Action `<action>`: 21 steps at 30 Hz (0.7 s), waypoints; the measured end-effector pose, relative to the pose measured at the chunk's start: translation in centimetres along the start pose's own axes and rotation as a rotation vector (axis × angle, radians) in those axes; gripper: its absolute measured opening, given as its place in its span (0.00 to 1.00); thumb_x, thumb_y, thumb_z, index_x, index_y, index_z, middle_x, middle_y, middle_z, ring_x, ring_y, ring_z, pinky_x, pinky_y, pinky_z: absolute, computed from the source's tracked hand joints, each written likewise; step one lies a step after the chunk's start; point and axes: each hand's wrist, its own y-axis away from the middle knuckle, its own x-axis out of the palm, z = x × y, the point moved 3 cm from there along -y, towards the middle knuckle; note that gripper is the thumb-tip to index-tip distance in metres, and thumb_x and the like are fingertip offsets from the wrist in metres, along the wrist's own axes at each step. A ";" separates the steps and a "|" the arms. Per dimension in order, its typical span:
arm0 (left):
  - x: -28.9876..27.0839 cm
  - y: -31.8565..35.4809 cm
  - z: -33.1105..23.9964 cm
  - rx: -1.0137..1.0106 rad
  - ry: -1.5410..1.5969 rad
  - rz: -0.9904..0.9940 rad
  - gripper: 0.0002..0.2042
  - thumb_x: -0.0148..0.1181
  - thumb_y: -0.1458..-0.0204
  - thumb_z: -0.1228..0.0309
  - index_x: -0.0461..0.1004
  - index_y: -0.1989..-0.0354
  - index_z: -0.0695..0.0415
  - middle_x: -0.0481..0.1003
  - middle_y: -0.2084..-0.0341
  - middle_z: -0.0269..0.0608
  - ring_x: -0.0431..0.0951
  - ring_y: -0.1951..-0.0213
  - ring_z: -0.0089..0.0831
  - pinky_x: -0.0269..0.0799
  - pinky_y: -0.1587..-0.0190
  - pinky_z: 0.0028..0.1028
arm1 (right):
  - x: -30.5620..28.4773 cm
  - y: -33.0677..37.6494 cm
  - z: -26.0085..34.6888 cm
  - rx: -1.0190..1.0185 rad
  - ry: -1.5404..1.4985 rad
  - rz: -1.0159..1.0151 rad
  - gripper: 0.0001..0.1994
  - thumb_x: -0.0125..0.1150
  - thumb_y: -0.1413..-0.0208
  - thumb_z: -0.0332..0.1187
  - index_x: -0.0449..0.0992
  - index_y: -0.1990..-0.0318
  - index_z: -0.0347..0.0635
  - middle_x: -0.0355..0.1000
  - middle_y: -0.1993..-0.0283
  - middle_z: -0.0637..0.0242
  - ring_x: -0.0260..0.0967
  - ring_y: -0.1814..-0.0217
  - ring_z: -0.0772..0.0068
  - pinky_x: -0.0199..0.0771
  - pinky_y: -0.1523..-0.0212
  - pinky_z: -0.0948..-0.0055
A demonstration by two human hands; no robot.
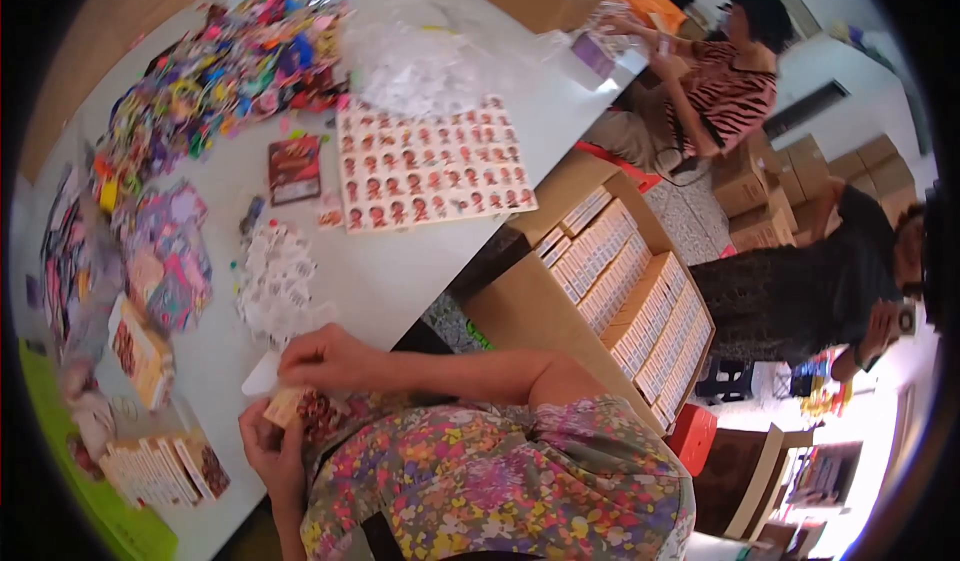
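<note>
My left hand [268, 449] holds a small cream box [285, 406] with a printed picture at the table's near edge. Just above it is my right hand [325, 353], its fingers bent together; what they hold, if anything, is hidden. A white flap or card [262, 375] sticks out beside the box, and I cannot tell whether it belongs to it. Beyond my right hand lies a heap of small white packets [280, 276]. To the left, a row of similar boxes [155, 471] stands on edge, with a short stack [140, 351] of them behind.
A sticker-like sheet of small figures [435, 171], a dark red box [295, 169], clear bags [415, 66] and a colourful trinket heap [230, 76] cover the far table. A carton of packed boxes [630, 291] stands right. Two other people are nearby, one seated and handling items.
</note>
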 end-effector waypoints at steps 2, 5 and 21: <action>-0.3 -0.4 0.1 0.067 -0.097 0.002 0.14 0.54 0.44 0.79 0.65 0.49 0.62 0.71 0.56 0.44 0.72 0.53 0.30 0.68 0.49 0.28 | -0.8 -0.5 -0.6 0.174 -0.028 0.056 0.07 0.63 0.45 0.31 0.77 0.70 0.36 0.73 0.67 0.68 0.68 0.67 0.83 0.67 0.68 0.77; -0.4 -2.3 -0.6 0.420 -0.417 -0.059 0.04 0.55 0.45 0.81 0.72 0.62 0.66 0.70 0.58 0.45 0.71 0.55 0.31 0.66 0.53 0.24 | -1.7 -0.4 -0.5 -0.223 0.424 0.035 0.07 0.64 0.47 0.31 0.77 0.67 0.37 0.73 0.69 0.65 0.70 0.69 0.79 0.70 0.67 0.70; 0.0 -4.4 -2.8 0.023 0.076 0.086 0.05 0.66 0.50 0.78 0.77 0.66 0.63 0.78 0.70 0.33 0.77 0.66 0.17 0.74 0.62 0.18 | -2.7 -3.4 3.4 0.373 0.294 0.321 0.07 0.68 0.51 0.27 0.82 0.64 0.36 0.78 0.70 0.71 0.70 0.70 0.88 0.70 0.68 0.85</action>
